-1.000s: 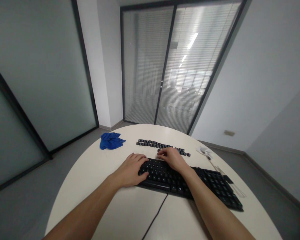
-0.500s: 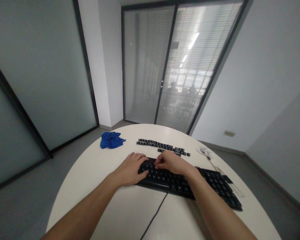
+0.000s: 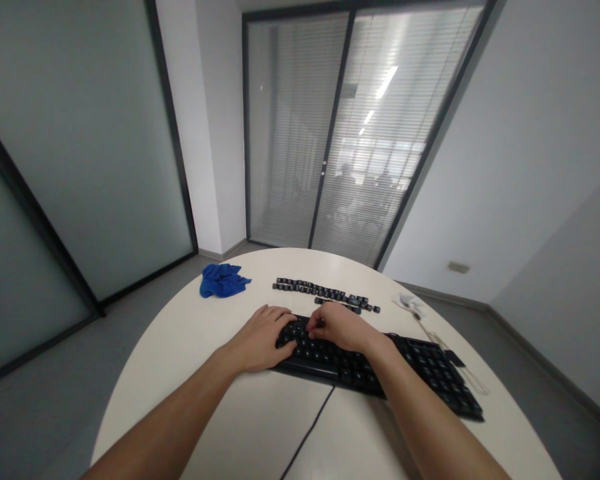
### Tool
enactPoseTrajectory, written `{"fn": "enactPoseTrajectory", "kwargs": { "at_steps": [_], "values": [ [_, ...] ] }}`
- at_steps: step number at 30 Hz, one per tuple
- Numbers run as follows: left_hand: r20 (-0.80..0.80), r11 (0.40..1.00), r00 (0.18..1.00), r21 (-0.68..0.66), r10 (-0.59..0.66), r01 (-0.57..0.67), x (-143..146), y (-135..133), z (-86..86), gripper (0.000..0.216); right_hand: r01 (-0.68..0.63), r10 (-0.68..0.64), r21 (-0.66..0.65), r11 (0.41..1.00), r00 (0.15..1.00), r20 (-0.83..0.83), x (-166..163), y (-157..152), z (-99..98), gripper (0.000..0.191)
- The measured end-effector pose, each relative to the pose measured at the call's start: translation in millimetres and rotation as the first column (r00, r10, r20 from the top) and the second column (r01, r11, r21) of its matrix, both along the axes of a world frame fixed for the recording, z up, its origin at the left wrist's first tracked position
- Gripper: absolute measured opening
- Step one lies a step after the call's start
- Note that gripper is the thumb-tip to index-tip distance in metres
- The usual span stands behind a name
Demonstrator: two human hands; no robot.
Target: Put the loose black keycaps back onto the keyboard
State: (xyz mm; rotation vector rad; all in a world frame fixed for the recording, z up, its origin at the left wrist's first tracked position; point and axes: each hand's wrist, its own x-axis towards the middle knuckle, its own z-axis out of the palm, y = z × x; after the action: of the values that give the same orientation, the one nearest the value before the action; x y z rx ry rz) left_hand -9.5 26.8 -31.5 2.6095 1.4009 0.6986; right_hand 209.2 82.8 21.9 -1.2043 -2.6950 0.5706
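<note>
A black keyboard lies slanted across the round table, its right end closer to me. My left hand holds its left end, thumb on the near side and fingers at the far edge. Over the upper left keys, my right hand has thumb and fingertips pinched together. Whatever sits between those fingertips is too small and hidden to make out. Just beyond the keyboard, loose black keycaps are lined up in rows, partly covered by my right hand.
A crumpled blue cloth lies at the far left of the white table. Toward the right edge are a clear plastic wrapper and a thin wire tool. A black cable runs toward me.
My right hand has shifted very slightly left over the keys, still pinched. The left hand and the keyboard look the same.
</note>
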Motion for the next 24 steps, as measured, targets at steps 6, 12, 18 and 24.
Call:
{"fn": "enactPoseTrajectory", "kwargs": {
  "at_steps": [6, 12, 18, 24],
  "values": [
    [-0.008, 1.000, 1.000, 0.000, 0.005, -0.005, 0.4, -0.2, 1.8, 0.042, 0.026, -0.027, 0.062, 0.998, 1.000, 0.015, -5.6, -5.5, 1.9, 0.014],
    [-0.004, 1.000, 1.000, -0.001, 0.007, -0.007, 0.4, -0.5, 1.6, 0.042, 0.074, -0.077, -0.058, 0.996, 0.996, -0.046, -6.3, -1.9, 0.7, 0.022],
    [-0.005, 1.000, 1.000, 0.004, 0.012, -0.012, 0.8, -1.3, 1.9, 0.041, 0.137, -0.149, -0.163, 0.977, 0.987, -0.065, -6.6, -2.1, 4.8, 0.017],
    [0.000, 1.000, 1.000, -0.002, 0.010, -0.010, -0.4, -2.2, 3.8, 0.041, 0.141, -0.151, -0.159, 0.977, 0.987, -0.052, -6.8, -3.0, 3.4, 0.013]
  ]
}}
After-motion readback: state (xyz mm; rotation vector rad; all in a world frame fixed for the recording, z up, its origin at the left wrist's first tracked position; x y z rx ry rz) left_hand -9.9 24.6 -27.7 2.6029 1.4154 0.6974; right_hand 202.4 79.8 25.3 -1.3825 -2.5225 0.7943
